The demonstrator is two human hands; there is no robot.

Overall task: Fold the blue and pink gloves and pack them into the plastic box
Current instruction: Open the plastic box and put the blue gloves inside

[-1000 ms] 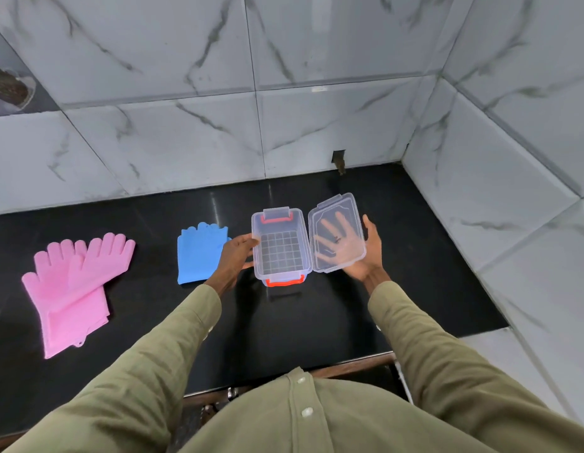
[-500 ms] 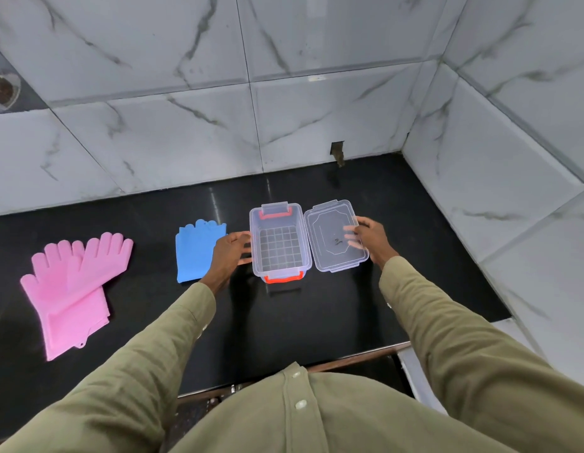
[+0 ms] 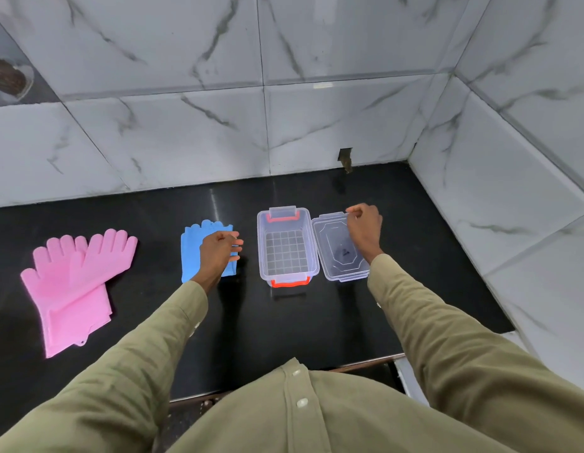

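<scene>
The clear plastic box [image 3: 260, 250] with orange latches stands open on the black counter, nothing inside it. Its clear lid [image 3: 338, 256] lies flat just right of it. My right hand [image 3: 365, 228] hovers over the lid's far end, fingers loosely curled, holding nothing. A folded blue glove [image 3: 191, 256] lies left of the box. My left hand [image 3: 218, 251] sits over its right half with relaxed fingers and hides part of it. Two pink gloves [image 3: 74, 289] lie unfolded and overlapping at the far left.
The black counter [image 3: 284, 325] ends at marble-tiled walls behind and on the right. Its front edge runs just in front of my body. A small dark hole [image 3: 345, 158] marks the back wall above the box.
My right hand laid the lid flat beside the box and let go of it. My left hand left the box's side and moved left over the blue glove.
</scene>
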